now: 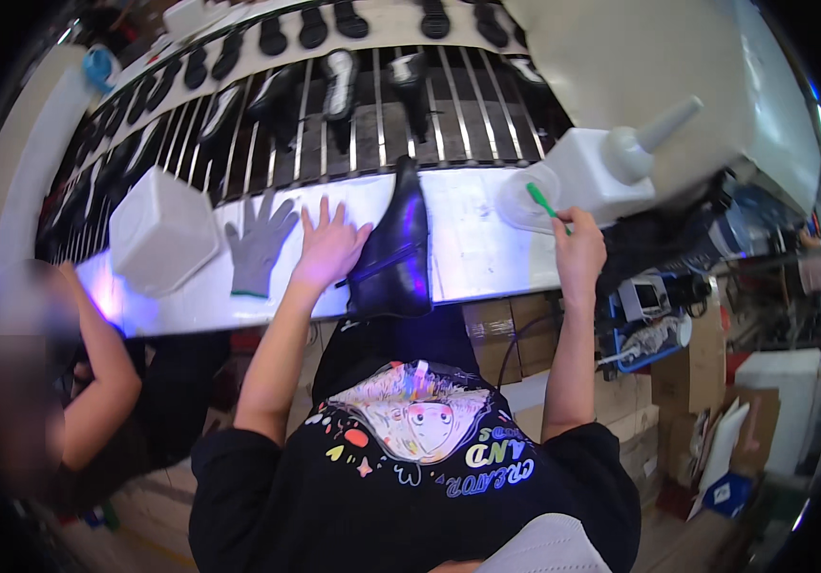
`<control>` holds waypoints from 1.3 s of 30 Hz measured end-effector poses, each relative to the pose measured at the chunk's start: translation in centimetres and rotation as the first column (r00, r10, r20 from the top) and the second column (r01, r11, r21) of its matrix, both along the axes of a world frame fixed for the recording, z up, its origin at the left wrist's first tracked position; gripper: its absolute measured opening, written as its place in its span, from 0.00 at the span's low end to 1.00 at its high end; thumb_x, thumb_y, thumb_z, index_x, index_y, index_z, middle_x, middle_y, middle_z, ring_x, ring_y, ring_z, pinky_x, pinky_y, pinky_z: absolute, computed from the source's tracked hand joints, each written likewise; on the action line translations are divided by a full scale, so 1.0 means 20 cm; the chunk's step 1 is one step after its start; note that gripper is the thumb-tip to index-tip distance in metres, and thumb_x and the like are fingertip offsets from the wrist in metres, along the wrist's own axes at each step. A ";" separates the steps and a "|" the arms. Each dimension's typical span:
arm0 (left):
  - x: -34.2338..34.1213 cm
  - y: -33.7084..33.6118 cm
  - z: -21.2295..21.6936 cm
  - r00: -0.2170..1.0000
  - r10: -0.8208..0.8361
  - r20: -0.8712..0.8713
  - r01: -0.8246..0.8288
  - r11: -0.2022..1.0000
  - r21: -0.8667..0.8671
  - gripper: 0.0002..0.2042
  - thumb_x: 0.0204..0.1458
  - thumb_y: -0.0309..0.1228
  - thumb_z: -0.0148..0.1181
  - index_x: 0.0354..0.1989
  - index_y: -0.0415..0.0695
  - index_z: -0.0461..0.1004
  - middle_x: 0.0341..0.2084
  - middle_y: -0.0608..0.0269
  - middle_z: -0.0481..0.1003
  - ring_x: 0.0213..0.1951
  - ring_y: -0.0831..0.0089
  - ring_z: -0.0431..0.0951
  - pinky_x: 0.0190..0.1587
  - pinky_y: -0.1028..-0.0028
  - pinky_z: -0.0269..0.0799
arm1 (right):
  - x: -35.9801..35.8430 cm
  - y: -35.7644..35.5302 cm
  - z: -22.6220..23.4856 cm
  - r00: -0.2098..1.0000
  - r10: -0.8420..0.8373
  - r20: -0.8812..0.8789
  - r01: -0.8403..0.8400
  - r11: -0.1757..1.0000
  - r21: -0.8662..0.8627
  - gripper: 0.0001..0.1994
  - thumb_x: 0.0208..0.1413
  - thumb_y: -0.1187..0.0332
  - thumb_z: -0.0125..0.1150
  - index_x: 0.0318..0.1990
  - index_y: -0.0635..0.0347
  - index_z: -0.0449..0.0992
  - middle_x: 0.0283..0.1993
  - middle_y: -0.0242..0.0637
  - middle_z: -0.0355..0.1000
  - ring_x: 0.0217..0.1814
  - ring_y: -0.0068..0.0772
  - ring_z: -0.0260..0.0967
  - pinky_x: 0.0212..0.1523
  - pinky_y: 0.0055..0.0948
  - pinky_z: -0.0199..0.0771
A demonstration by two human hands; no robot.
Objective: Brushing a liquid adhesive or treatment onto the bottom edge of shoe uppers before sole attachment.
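A black ankle boot point(396, 244) lies on the white bench in front of me, its toe pointing away. My left hand point(330, 248) rests just left of it with fingers spread, the thumb at the boot's edge. In my right hand point(579, 250) is a small green brush point(542, 201), like a toothbrush, pinched by its handle. The brush's head is over a shallow pale dish point(517, 202) at the right of the bench. A grey glove point(260, 246) lies flat to the left of my left hand.
A white many-sided tub point(164, 234) stands at the left, and a white bottle with a spout point(611, 167) beside the dish. Beyond the bench point(468, 258), shoes lie on a metal-rod conveyor point(363, 143). Another person's arm point(105, 372) is at the left. Cardboard boxes point(692, 382) stand at the right.
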State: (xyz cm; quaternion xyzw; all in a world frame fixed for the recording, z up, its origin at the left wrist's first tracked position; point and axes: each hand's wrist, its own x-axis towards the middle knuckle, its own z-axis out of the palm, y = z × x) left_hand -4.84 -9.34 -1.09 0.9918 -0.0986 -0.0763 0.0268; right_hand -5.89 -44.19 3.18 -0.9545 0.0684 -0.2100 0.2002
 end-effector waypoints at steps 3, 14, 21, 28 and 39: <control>-0.01 -0.10 0.15 0.991 0.045 -0.127 -0.078 0.960 -0.269 0.27 0.60 0.50 0.40 0.39 0.36 0.77 0.50 0.43 0.70 0.57 0.48 0.65 0.60 0.51 0.53 | 0.02 -0.01 0.01 0.995 -0.009 -0.100 -0.007 0.986 -0.165 0.04 0.51 0.69 0.57 0.32 0.60 0.74 0.33 0.42 0.71 0.35 0.51 0.72 0.35 0.44 0.71; 0.13 -0.21 -0.05 0.956 0.156 -0.247 -0.281 0.725 -0.629 0.35 0.49 0.61 0.51 0.46 0.35 0.72 0.36 0.43 0.77 0.42 0.52 0.77 0.46 0.63 0.70 | 0.16 -0.13 -0.03 0.958 0.165 -0.234 -0.095 0.954 0.286 0.07 0.46 0.69 0.62 0.27 0.65 0.78 0.22 0.41 0.73 0.24 0.36 0.71 0.26 0.33 0.69; 0.01 -0.24 -0.12 0.869 -0.007 -0.495 -0.495 0.019 -0.869 0.25 0.56 0.50 0.52 0.43 0.34 0.73 0.33 0.61 0.77 0.33 0.76 0.75 0.40 0.76 0.69 | 0.05 -0.24 0.09 0.768 0.577 -0.279 0.037 0.395 0.918 0.07 0.53 0.68 0.62 0.32 0.63 0.76 0.28 0.32 0.73 0.20 0.13 0.60 0.17 0.12 0.52; -0.16 -0.28 0.15 0.861 -0.128 -0.492 -0.506 -0.311 -0.804 0.21 0.61 0.44 0.46 0.43 0.36 0.72 0.33 0.62 0.77 0.32 0.78 0.76 0.39 0.78 0.72 | -0.04 0.15 0.43 0.738 0.664 0.121 -0.418 0.308 0.855 0.03 0.48 0.77 0.65 0.27 0.66 0.76 0.28 0.32 0.72 0.24 0.15 0.62 0.24 0.15 0.59; -0.29 -0.27 0.44 0.953 -0.193 -0.233 -0.287 -0.336 -0.897 0.21 0.61 0.41 0.47 0.55 0.35 0.64 0.42 0.61 0.73 0.41 0.79 0.73 0.48 0.77 0.69 | -0.07 0.39 0.55 0.670 0.714 0.203 -0.704 0.524 0.480 0.05 0.46 0.75 0.68 0.26 0.65 0.77 0.25 0.31 0.71 0.27 0.18 0.65 0.27 0.19 0.60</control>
